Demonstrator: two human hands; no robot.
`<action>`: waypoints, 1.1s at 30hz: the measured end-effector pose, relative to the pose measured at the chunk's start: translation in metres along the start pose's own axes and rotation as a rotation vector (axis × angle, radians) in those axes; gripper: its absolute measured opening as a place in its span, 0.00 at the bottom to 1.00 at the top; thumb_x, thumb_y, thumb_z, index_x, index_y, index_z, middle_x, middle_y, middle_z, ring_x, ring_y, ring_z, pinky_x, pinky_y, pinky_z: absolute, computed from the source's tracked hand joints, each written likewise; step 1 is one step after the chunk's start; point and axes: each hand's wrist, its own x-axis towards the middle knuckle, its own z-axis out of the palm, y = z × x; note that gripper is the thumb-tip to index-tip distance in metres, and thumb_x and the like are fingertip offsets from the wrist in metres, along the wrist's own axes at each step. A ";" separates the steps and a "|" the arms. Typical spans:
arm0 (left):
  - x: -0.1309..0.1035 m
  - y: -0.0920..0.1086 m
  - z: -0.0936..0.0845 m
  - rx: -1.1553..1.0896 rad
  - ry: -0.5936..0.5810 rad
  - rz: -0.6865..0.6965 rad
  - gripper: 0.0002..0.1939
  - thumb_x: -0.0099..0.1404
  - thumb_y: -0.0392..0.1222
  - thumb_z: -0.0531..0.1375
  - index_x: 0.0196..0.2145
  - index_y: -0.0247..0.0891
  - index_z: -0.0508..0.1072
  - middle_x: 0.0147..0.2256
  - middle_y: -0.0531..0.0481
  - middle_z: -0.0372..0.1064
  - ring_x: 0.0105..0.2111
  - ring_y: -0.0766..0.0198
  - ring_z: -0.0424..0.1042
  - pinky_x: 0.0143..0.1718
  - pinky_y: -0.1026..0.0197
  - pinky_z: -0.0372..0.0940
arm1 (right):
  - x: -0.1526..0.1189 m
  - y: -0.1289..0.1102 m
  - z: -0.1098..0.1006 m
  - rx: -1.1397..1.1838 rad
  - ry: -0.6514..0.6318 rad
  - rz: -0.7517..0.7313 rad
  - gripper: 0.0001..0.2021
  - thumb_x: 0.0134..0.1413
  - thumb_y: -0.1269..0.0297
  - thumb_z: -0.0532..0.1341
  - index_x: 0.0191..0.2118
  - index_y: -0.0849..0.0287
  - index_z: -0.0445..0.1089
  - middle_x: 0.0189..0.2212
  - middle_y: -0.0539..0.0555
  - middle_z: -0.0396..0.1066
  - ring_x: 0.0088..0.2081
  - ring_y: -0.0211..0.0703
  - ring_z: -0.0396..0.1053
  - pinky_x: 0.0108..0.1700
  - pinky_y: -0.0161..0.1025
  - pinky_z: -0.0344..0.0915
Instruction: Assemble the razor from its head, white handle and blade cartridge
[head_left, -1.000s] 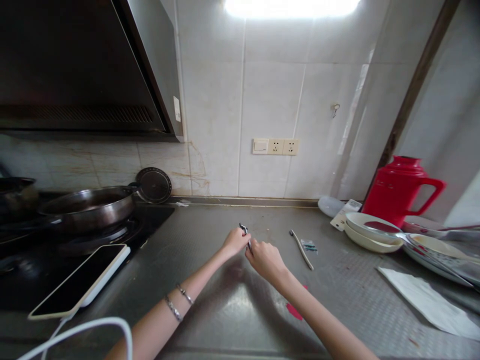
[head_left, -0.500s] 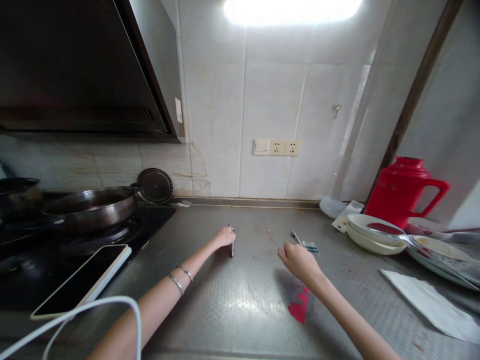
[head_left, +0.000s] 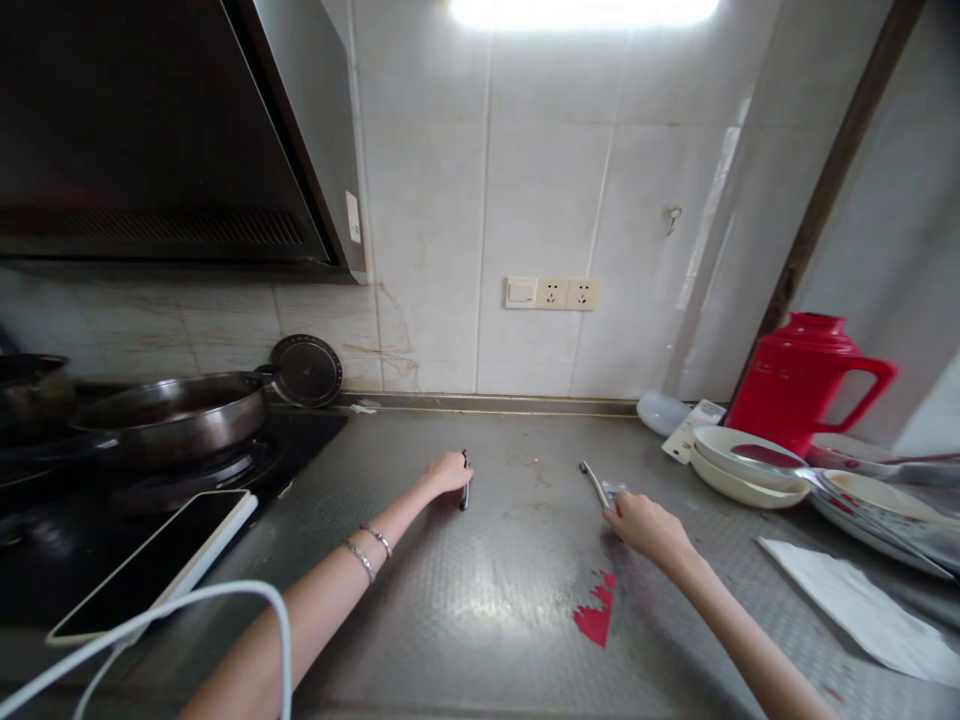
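Metal counter point(head_left: 420, 650) underneath | right hand point(head_left: 651, 528): fingers narrowed at near end of pale brush point(head_left: 595, 485), right of centre, firm hold unclear; pinching low, off dark head point(head_left: 583, 466), seemed steadiest | left hand point(head_left: 448, 473): closed round slim dark item point(head_left: 466, 493)

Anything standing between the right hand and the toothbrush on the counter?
Nothing visible: the right hand is at the toothbrush, covering its handle's near end. The small clear packet lies beside it, not between them.
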 end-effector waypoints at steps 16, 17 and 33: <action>-0.008 -0.004 0.006 -0.040 0.080 0.042 0.26 0.61 0.55 0.45 0.34 0.32 0.75 0.33 0.37 0.73 0.34 0.56 0.73 0.29 0.63 0.62 | 0.013 -0.002 0.009 -0.107 -0.017 -0.076 0.17 0.53 0.62 0.48 0.37 0.63 0.71 0.37 0.65 0.72 0.39 0.54 0.71 0.35 0.43 0.63; -0.008 -0.005 0.006 -0.051 0.082 0.041 0.27 0.61 0.55 0.44 0.33 0.32 0.75 0.32 0.38 0.74 0.32 0.57 0.73 0.29 0.64 0.61 | 0.012 -0.004 0.008 -0.110 -0.006 -0.090 0.17 0.53 0.62 0.48 0.37 0.64 0.72 0.37 0.66 0.72 0.39 0.54 0.71 0.35 0.43 0.63; -0.025 -0.006 0.013 -0.022 0.157 0.062 0.27 0.61 0.57 0.43 0.28 0.36 0.74 0.31 0.41 0.73 0.34 0.54 0.72 0.32 0.60 0.61 | -0.017 -0.147 0.005 0.034 0.093 -0.330 0.18 0.55 0.63 0.47 0.37 0.65 0.72 0.36 0.67 0.73 0.39 0.52 0.71 0.38 0.41 0.64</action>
